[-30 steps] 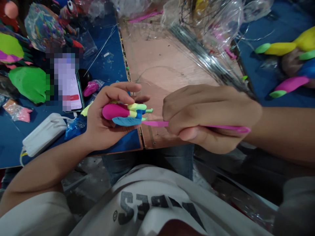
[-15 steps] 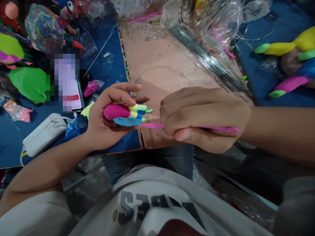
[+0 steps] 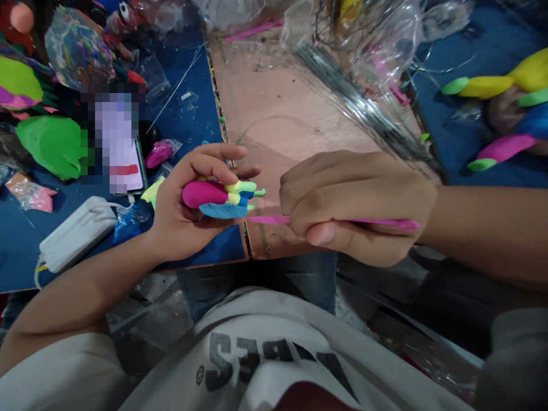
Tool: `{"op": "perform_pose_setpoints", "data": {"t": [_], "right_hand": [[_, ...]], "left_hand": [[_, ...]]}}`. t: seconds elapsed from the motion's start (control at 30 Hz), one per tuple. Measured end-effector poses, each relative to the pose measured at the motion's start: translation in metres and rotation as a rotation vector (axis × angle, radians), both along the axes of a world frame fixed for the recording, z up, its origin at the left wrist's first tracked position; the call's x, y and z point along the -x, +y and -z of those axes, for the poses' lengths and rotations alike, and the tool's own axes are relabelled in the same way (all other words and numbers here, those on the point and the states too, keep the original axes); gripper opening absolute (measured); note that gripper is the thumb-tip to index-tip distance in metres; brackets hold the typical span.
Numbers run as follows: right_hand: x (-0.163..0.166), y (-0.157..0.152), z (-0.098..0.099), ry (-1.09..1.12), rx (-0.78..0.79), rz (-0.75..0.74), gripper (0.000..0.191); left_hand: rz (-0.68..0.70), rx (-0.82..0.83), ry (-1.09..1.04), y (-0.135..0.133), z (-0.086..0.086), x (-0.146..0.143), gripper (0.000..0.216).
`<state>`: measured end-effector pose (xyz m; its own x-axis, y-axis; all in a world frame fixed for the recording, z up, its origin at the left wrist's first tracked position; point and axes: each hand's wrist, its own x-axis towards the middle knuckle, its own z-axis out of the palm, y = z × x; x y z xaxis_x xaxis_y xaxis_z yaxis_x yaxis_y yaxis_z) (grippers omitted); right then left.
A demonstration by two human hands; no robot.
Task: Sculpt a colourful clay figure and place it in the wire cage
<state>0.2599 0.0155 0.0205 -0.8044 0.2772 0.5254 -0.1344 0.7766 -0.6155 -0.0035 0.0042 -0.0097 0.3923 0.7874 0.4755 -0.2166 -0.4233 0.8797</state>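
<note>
My left hand (image 3: 188,200) is closed round a small clay figure (image 3: 206,195). The figure has a rounded magenta part, pale yellow-green limbs, some darker blue and a flat light-blue piece (image 3: 223,210) with grooves on its near side. My right hand (image 3: 355,205) is wrapped round a slim pink plastic modelling tool (image 3: 269,219). The tool's flat pointed tip lies just right of the light-blue piece, with a narrow gap between them. Its other end sticks out near my right wrist. My left palm and fingers hide part of the figure.
A bundle of metal wires (image 3: 355,97) lies on the pinkish board (image 3: 265,97). On the left are a phone (image 3: 132,171), a white power bank (image 3: 77,234) and a green clay lump (image 3: 51,145). Colourful clay figures (image 3: 505,137) sit at the right. Plastic bags (image 3: 394,45) crowd the back.
The tool tip has drawn slightly right, away from the light-blue piece it met before. The figure has shifted a touch to the right in my left hand.
</note>
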Motion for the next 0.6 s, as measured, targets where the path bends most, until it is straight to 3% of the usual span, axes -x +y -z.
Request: {"op": "perform_pose_setpoints", "data": {"t": [0.27, 0.37, 0.5, 0.6], "right_hand": [[-0.001, -0.002, 0.008, 0.115, -0.035, 0.173, 0.031], [0.001, -0.003, 0.007, 0.091, -0.048, 0.169, 0.031], [0.007, -0.004, -0.003, 0.205, 0.091, 0.126, 0.011], [0.009, -0.003, -0.009, 0.175, 0.102, 0.069, 0.015]], "left_hand": [[0.057, 0.068, 0.096, 0.000, -0.008, 0.009, 0.051], [0.067, 0.110, 0.066, -0.002, -0.010, 0.009, 0.046], [0.056, 0.173, 0.081, -0.006, -0.013, 0.008, 0.037], [0.033, 0.148, 0.113, -0.006, -0.013, 0.008, 0.035]]}}
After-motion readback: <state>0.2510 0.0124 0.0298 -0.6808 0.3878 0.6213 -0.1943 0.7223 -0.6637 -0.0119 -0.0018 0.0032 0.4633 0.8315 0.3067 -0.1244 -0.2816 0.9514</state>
